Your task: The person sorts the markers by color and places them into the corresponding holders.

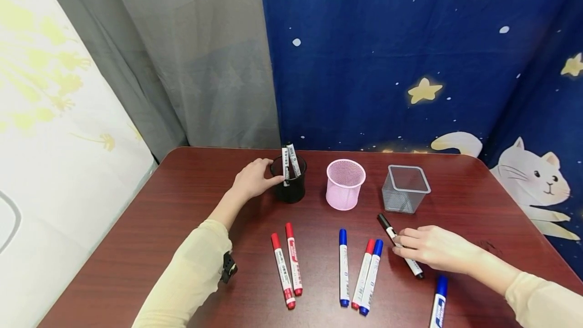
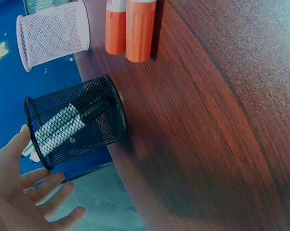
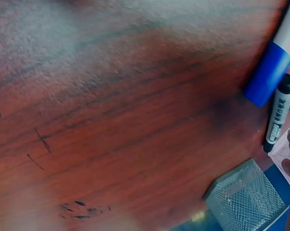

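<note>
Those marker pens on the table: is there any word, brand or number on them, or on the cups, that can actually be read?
Nothing can be read.
Red-capped marker pens: white labels with print, too small to read.
Blue-capped marker pens: same, blurred.
Black-capped marker pen under the right hand: dark lettering along the barrel, too blurred to read.
Black mesh cup, pink mesh cup, grey square mesh cup: no text.

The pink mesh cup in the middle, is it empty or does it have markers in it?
Empty, as far as the head view shows: the pink mesh cup has no markers poking out, unlike the black cup, which holds two.
</note>
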`<action>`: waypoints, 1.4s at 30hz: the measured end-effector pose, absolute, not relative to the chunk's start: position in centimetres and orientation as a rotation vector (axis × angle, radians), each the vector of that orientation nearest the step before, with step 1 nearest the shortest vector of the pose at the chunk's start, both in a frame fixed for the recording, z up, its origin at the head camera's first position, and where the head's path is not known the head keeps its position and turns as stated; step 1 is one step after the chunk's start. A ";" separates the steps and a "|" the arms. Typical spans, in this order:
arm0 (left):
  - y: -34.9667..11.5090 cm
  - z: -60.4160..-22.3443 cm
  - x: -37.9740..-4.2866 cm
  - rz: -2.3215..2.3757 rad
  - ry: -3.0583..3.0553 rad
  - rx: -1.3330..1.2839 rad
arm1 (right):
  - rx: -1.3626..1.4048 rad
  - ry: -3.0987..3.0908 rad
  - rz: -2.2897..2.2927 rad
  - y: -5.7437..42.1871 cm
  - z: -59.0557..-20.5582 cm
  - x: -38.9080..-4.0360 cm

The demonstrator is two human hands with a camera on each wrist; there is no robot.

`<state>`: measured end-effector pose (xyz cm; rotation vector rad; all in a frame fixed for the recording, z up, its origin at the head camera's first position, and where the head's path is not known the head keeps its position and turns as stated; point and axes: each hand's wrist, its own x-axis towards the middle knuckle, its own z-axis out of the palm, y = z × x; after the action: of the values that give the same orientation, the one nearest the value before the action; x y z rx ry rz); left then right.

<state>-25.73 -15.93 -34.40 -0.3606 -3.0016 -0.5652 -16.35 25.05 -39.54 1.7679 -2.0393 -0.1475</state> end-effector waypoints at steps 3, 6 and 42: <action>-15.9 -34.4 -25.7 -0.563 -3.004 -0.361 | 1.790 -2.024 -0.174 25.2 -40.1 -16.3; -15.9 -34.5 -25.8 -0.561 -3.003 -0.364 | 1.795 -2.013 -0.199 25.2 -40.5 -16.2; -16.0 -34.4 -25.7 -0.564 -2.998 -0.373 | 1.641 -2.099 0.015 24.1 -39.6 -15.6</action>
<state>-25.74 -16.02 -34.44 -0.3727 -2.9978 -0.5639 -15.65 24.05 -39.57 1.6407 -2.0991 0.0154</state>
